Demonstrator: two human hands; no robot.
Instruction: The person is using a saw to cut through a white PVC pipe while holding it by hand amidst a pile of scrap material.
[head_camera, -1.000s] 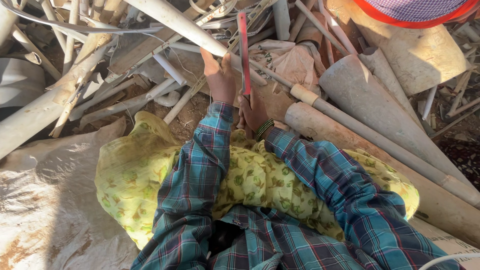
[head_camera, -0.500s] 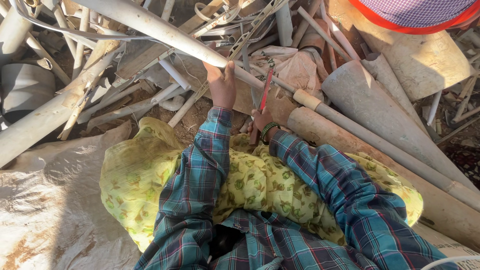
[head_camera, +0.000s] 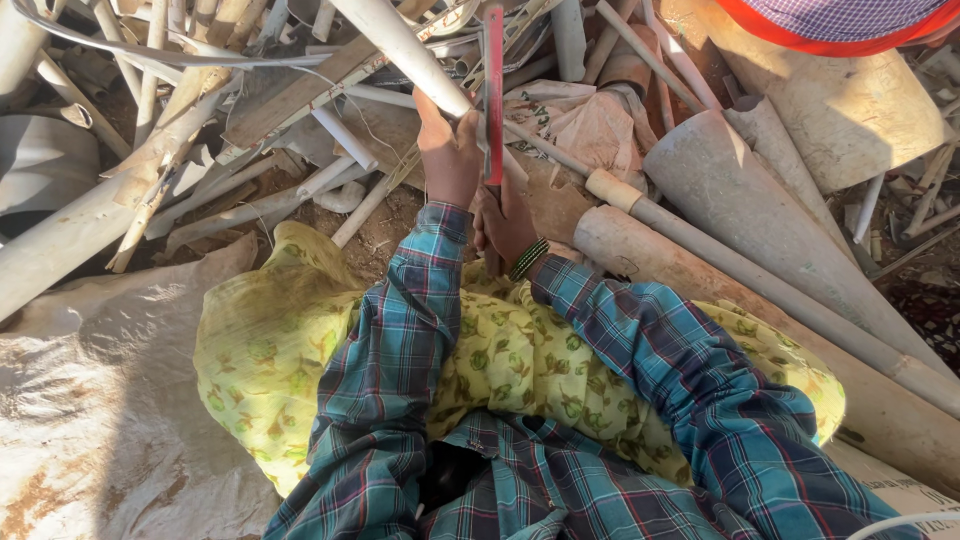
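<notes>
My left hand (head_camera: 448, 152) grips a long white plastic pipe (head_camera: 400, 45) that slants up to the left over a heap of scrap. My right hand (head_camera: 508, 222), with a green beaded bracelet on the wrist, is closed on the handle of a red hacksaw (head_camera: 493, 90). The saw stands almost upright, its blade against the pipe right beside my left hand. Both arms wear blue plaid sleeves. A yellow flowered cloth (head_camera: 260, 350) lies over my lap below the hands.
Several white and brown pipes, split tubes and wooden strips are piled ahead. Thick brownish pipes (head_camera: 760, 290) run down to the right. A grey woven sack (head_camera: 90, 400) covers the ground at left. A red-rimmed basket (head_camera: 850, 25) sits at top right.
The red hacksaw has swung from a slant to nearly upright and risen against the pipe. My left hand has stayed on the pipe, and the view has shifted slightly.
</notes>
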